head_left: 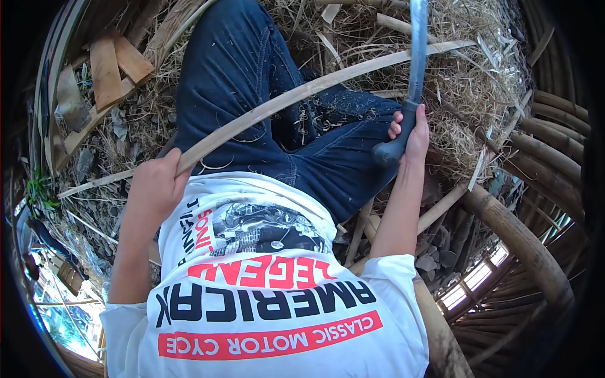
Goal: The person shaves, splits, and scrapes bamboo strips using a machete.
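Note:
My left hand (156, 186) is closed around the near end of a long split bamboo strip (302, 91). The strip curves up and away to the right, across my legs in dark jeans (220, 75). On the right, my right hand (416, 140) grips a long knife by its dark, bulb-ended handle (392, 151). Its long metal blade (416, 63) points away from me and overlaps the strip near the strip's far end. The blade's tip runs out of view at the top.
Shavings and thin fibres (460, 107) cover the ground around my legs. Flat wood pieces (106, 72) lie at the upper left. Thick bamboo poles (520, 246) stand close on the right. Another thin strip (94, 184) lies by my left hand.

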A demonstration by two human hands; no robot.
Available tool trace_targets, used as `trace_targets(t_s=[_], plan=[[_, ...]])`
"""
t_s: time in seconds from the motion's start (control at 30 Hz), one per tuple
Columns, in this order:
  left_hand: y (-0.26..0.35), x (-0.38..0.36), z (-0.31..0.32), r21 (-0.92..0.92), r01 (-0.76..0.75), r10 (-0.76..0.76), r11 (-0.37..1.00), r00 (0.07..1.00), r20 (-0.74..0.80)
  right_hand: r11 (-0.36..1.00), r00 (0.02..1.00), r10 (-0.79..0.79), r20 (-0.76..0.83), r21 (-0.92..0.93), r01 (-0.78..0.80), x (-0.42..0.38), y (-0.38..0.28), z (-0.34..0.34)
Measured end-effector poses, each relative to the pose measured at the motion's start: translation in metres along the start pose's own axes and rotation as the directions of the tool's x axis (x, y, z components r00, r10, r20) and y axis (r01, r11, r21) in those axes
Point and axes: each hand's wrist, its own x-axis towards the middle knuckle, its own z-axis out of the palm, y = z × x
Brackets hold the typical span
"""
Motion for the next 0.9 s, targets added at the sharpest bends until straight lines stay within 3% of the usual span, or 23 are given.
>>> trace_targets(t_s=[0.07, 0.27, 0.4, 0.53, 0.63, 0.8, 0.9], plan=[[0.0, 0.002, -0.002, -0.005, 0.003, -0.003, 1.0, 1.0, 0.013, 0.991, 0.999, -0.002, 0.032, -0.135, 0.006, -0.004, -0.004, -0.001], [-0.003, 0.003, -0.003, 0.027, 0.016, -0.016, 1.0, 1.0, 0.005, 0.997, 0.998, -0.045, -0.041, -0.058, 0.043, -0.002, 0.007, 0.01], [-0.002, 0.004, -0.003, 0.011, 0.01, -0.01, 1.0, 1.0, 0.028, 0.983, 0.999, -0.029, -0.016, -0.179, 0.025, -0.004, 0.001, 0.001], [0.002, 0.005, 0.001, 0.018, -0.029, 0.028, 0.999, 0.999, 0.025, 0.999, 0.998, -0.049, -0.05, -0.015, 0.048, -0.001, 0.01, 0.013], [0.0, 0.01, 0.001, 0.024, -0.034, 0.035, 0.999, 0.999, -0.023, 0.98, 1.0, -0.028, 0.007, -0.195, 0.029, -0.009, 0.006, 0.017], [0.003, 0.008, -0.001, 0.025, -0.024, 0.025, 0.999, 1.0, -0.009, 0.996, 0.997, -0.057, -0.049, -0.065, 0.053, 0.0, 0.011, 0.022], [-0.005, 0.009, -0.002, 0.014, 0.0, 0.0, 1.0, 1.0, -0.01, 0.986, 0.999, -0.017, -0.041, -0.165, 0.01, -0.009, 0.007, 0.028]])
